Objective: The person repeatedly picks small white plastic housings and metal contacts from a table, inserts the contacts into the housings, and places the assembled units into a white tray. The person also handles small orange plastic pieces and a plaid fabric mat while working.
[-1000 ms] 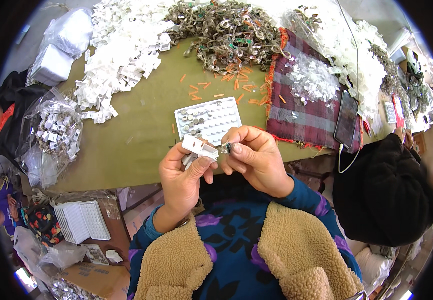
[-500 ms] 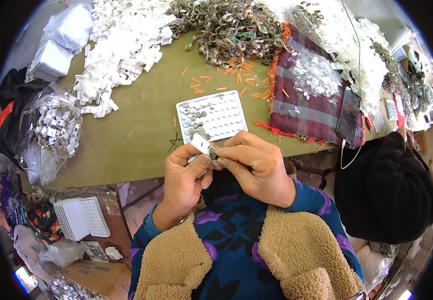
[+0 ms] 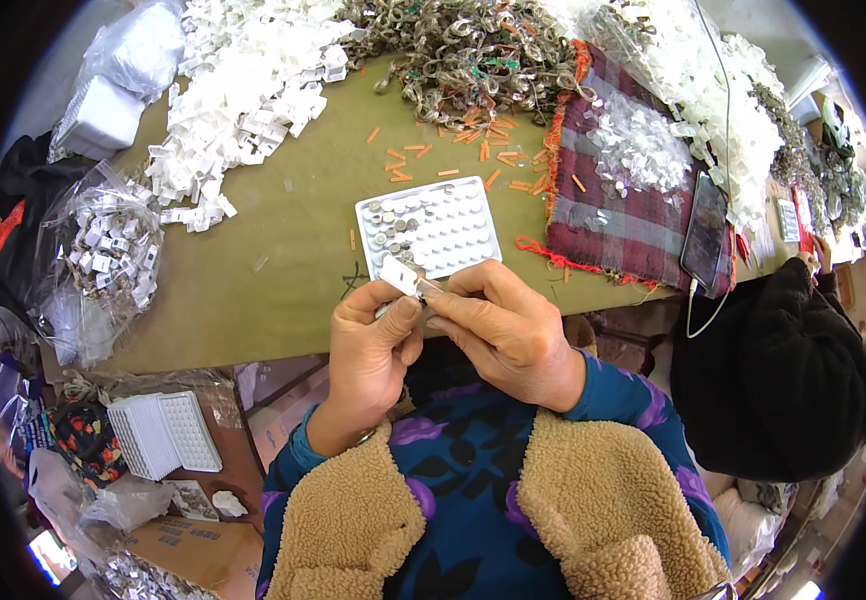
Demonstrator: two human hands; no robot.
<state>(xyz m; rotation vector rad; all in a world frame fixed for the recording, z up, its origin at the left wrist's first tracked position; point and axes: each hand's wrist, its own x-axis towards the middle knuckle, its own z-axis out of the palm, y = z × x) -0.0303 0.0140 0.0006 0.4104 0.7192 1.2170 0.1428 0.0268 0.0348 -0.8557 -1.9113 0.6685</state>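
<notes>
Just past the table's near edge, my left hand (image 3: 371, 345) pinches a small white plastic casing (image 3: 398, 274) between thumb and fingers, its flat face up. My right hand (image 3: 511, 330) is closed at the casing's right end, thumb and index finger pressed together. Whatever these right fingertips grip is hidden by them. Right behind both hands lies a white moulded tray (image 3: 496, 252) with rows of round pockets. Several round silver button cells (image 3: 393, 238) sit in its left part.
Heaped white casings (image 3: 243, 110) and a tangle of greyish strip-like parts (image 3: 483, 60) cover the table's far side. Orange slips (image 3: 418, 152) lie scattered before them. On the right are a plaid cloth (image 3: 603, 230), a phone (image 3: 705, 230) with a cable, and a person in black (image 3: 773, 370).
A small dark green part seen between my fingertips is now covered. My right fingers have closed in against the casing, which has shifted slightly and tilted.
</notes>
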